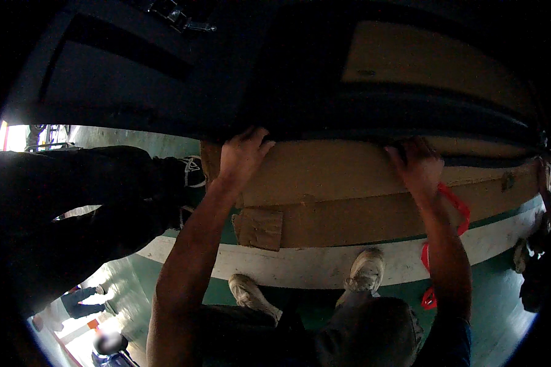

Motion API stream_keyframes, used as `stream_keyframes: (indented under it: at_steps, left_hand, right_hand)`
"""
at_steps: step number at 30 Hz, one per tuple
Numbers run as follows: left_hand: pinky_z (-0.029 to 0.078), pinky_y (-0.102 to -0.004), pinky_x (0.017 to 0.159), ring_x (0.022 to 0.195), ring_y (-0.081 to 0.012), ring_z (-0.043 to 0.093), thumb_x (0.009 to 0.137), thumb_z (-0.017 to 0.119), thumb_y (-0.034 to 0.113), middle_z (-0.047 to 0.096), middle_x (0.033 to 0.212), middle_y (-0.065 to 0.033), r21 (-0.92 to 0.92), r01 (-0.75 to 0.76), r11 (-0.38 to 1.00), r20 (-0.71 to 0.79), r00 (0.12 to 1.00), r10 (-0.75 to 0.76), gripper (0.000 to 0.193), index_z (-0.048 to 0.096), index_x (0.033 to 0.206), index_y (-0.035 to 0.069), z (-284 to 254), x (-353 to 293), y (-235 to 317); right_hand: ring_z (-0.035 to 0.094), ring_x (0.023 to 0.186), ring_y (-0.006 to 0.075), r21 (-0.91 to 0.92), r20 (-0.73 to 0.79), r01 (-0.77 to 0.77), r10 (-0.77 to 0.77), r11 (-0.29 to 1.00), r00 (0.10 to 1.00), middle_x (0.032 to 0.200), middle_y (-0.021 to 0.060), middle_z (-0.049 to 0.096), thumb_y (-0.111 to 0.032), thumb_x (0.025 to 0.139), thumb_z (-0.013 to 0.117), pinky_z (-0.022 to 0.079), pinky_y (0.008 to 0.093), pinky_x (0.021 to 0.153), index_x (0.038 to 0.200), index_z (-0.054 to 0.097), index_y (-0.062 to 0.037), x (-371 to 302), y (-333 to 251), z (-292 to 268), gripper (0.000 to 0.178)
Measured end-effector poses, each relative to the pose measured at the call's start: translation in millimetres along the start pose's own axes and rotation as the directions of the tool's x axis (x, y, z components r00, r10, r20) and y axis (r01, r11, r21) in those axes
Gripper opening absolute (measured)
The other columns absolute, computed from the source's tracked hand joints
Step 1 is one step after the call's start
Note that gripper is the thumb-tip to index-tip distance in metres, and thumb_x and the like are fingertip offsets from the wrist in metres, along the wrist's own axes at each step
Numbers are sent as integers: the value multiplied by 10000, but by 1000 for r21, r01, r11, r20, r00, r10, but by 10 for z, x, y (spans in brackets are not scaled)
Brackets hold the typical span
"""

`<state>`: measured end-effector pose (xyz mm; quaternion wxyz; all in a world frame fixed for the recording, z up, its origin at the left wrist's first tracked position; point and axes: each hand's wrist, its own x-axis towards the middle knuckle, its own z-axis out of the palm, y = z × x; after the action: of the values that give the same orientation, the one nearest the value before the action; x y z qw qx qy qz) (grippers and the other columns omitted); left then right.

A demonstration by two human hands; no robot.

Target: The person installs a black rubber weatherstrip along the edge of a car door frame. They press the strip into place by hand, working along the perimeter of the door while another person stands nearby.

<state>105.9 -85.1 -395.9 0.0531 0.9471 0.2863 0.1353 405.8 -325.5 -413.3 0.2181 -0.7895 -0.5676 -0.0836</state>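
Note:
A large black panel [220,92] spans the upper part of the view, with a metal latch [180,17] near its top. My left hand [243,156] is closed over the panel's lower edge, its fingertips partly lost in the dark. To the right, my right hand [417,162] grips the same dark edge, fingers curled and partly hidden. Under both hands lies a brown cardboard sheet [324,174] with a folded flap [260,228] at its near left corner. A red strap [458,211] hangs beside my right forearm, partly behind it.
Another person's legs in dark trousers [86,183] stand close on the left. My shoes [367,269] are by a white floor stripe [300,269] on green floor. More people [79,303] appear at lower left. Another brown surface [434,58] shows at upper right.

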Motion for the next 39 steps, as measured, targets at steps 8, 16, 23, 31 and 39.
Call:
stream_keyframes:
  at_steps: [8, 16, 23, 31, 39]
  left_hand:
    - [559, -398, 623, 768, -313, 659, 801, 727, 270, 648, 876, -98, 19, 14, 1000, 22, 1000, -14, 243, 623, 937, 98, 37, 16, 18]
    - [563, -412, 607, 753, -323, 658, 804, 725, 285, 646, 863, -95, 14, 23, 1000, 18, 1000, -23, 251, 628, 957, 112, 54, -10, -16]
    - [557, -415, 606, 755, -323, 657, 805, 726, 287, 648, 873, -101, -7, 5, 1000, -10, 1000, -5, 256, 627, 957, 106, 85, -7, -8]
    - [573, -380, 697, 831, -311, 672, 826, 730, 320, 672, 951, -134, 25, 46, 999, 72, 996, -48, 301, 647, 980, 75, 6, -8, 23]
    - [549, -419, 569, 720, -317, 658, 792, 727, 431, 634, 845, -98, 86, 44, 995, 12, 999, -45, 395, 613, 935, 81, 87, 0, 86]
  right_hand:
    - [634, 696, 294, -47, -134, 12, -19, 999, 991, 776, 96, 643, -351, 837, 708, 515, 393, 586, 763, 657, -79, 26, -7, 19, 286]
    - [609, 686, 307, -37, -111, 154, -157, 987, 981, 767, 97, 627, -259, 772, 766, 500, 408, 616, 746, 618, -74, -120, 41, 17, 238]
    - [607, 682, 286, -9, -58, 149, -149, 989, 987, 754, 88, 623, -242, 761, 771, 490, 399, 589, 747, 635, -80, -147, 84, -40, 212]
    - [627, 705, 280, -69, -166, 171, -181, 983, 969, 798, 81, 646, -281, 780, 767, 499, 382, 551, 754, 640, -82, -58, 86, -18, 238]
    - [650, 712, 279, -60, -166, 92, -101, 994, 981, 836, 93, 669, -276, 786, 767, 532, 380, 590, 831, 684, -69, 2, 118, 64, 227]
